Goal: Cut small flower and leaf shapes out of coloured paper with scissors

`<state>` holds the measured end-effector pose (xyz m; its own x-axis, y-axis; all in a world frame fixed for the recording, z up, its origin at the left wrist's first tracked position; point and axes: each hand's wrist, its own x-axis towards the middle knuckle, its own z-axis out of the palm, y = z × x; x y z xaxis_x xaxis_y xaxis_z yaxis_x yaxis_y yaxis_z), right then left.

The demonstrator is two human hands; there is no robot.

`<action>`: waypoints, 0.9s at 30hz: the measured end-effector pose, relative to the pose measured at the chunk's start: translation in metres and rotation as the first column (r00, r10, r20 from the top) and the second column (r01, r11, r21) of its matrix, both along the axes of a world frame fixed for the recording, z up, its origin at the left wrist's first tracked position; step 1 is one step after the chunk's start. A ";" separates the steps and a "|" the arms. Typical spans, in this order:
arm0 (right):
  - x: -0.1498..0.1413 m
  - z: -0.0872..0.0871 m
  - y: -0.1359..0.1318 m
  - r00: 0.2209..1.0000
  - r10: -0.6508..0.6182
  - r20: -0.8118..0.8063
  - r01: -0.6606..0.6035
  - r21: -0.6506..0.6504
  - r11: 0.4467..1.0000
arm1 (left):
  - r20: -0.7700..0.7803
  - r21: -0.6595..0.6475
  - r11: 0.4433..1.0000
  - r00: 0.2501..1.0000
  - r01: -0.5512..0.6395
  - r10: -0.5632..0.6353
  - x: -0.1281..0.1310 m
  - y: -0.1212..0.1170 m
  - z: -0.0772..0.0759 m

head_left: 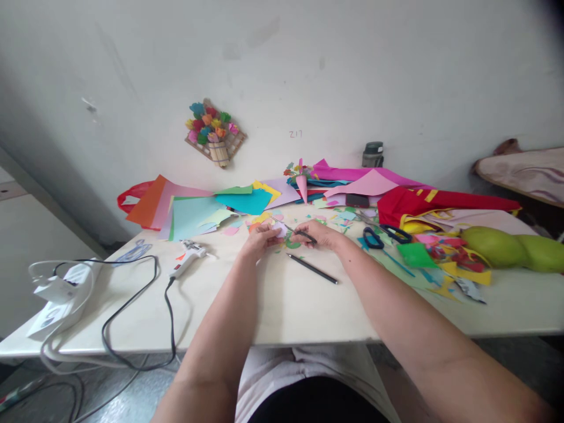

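Note:
Between the fingers of my left hand [261,239] is a small piece of pale lilac paper [279,230]. My right hand [321,235] grips a pair of scissors [305,236] by its dark handles, and the blades point left toward the lilac paper. Whether the blades touch the paper is too small to tell. Just below my hands lies a black pencil [312,269], slanting down to the right. Small coloured paper scraps [294,245] are scattered on the table around both hands.
A white glue gun [188,258] with a black cable lies left, near a power strip [66,299]. Coloured sheets [194,211] spread along the back. Larger blue-handled scissors [373,238], a green scrap [414,255] and a red cloth [405,205] are on the right.

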<state>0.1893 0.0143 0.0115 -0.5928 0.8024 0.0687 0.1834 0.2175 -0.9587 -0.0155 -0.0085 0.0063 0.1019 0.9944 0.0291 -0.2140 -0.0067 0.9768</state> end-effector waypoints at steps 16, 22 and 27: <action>0.002 0.002 0.000 0.996 0.056 -0.064 -0.058 -0.028 0.998 | 0.024 0.038 0.999 1.000 -0.020 0.019 0.001 -0.002 0.003; 0.002 -0.001 0.002 0.998 -0.041 -0.043 0.041 0.005 0.999 | -0.013 0.053 0.999 1.000 -0.004 0.004 0.000 -0.002 0.002; 0.001 0.005 -0.001 0.987 -0.143 -0.071 0.142 -0.018 0.990 | -0.030 0.055 0.998 1.000 0.002 -0.001 0.001 -0.001 0.002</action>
<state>0.1898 0.0130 0.0162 -0.4660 0.8795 0.0963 0.1423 0.1820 -0.9730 -0.0149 -0.0098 0.0082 0.1051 0.9912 0.0807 -0.1846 -0.0603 0.9810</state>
